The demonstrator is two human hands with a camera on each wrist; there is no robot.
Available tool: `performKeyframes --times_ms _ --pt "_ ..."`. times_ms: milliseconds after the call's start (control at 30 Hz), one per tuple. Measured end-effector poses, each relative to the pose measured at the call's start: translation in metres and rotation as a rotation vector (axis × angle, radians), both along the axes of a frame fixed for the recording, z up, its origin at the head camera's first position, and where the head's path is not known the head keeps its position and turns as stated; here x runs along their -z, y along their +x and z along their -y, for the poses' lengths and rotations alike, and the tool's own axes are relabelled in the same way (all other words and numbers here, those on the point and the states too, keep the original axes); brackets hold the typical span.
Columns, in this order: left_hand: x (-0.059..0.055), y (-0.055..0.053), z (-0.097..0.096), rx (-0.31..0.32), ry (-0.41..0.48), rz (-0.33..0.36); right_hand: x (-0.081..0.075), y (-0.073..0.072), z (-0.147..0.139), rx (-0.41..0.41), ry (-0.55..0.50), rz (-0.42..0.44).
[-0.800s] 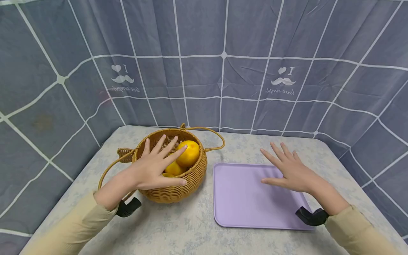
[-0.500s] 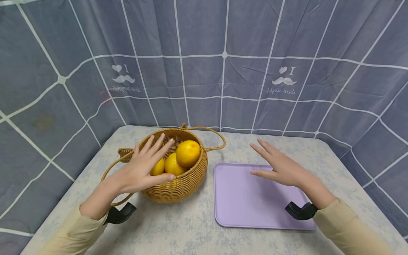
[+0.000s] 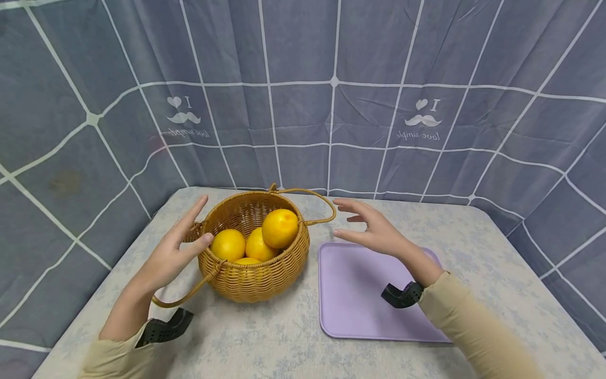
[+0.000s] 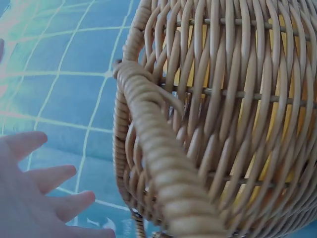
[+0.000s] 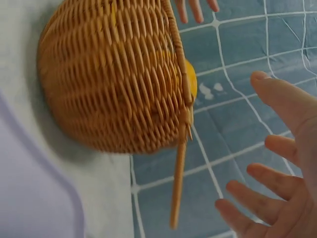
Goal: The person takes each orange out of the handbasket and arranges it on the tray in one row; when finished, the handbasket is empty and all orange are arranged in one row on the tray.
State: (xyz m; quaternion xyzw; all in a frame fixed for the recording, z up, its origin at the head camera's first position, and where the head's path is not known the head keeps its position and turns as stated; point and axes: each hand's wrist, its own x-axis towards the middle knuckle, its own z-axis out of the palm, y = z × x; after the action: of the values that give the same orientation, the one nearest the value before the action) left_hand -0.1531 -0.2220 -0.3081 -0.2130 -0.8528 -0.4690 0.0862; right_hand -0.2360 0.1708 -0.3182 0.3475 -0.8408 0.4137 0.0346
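Note:
A round wicker basket (image 3: 260, 281) stands left of centre on the table, with several yellow-orange fruits, perhaps oranges, inside; the topmost fruit (image 3: 280, 228) leans against its right wall. Its two looped handles hang outward, the left handle (image 3: 182, 299) toward the front and the right handle (image 3: 316, 193) toward the back. My left hand (image 3: 167, 259) hovers at the basket's left side, thumb near the rim, holding nothing. My right hand (image 3: 371, 227) is in the air just right of the right handle, fingers extended and apart from it. In the right wrist view the basket (image 5: 114, 79) shows beside those spread fingers.
A lilac rectangular tray (image 3: 364, 300) lies on the table to the right of the basket, partly under my right forearm. The pale patterned table (image 3: 265, 342) ends at a grey-blue gridded curtain (image 3: 303, 116) behind and at both sides.
My left hand has moved left from over the basket to its left side, uncovering the fruits. My right hand has moved left from above the tray toward the basket's right handle.

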Motion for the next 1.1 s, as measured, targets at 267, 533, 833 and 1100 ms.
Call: performKeyframes --times_ms 267,533,833,1100 --pt "0.013 -0.004 0.004 -0.171 0.181 0.14 -0.006 -0.014 0.038 -0.025 -0.128 0.116" --pt "0.027 -0.016 0.007 -0.25 0.327 0.243 -0.008 -0.025 0.066 -0.081 -0.125 0.148" --pt "0.04 -0.024 0.008 -0.285 0.288 0.212 -0.001 -0.038 0.084 -0.14 -0.115 0.105" --pt "0.048 -0.028 0.008 -0.284 0.282 0.168 -0.001 -0.042 0.094 -0.137 -0.073 0.049"
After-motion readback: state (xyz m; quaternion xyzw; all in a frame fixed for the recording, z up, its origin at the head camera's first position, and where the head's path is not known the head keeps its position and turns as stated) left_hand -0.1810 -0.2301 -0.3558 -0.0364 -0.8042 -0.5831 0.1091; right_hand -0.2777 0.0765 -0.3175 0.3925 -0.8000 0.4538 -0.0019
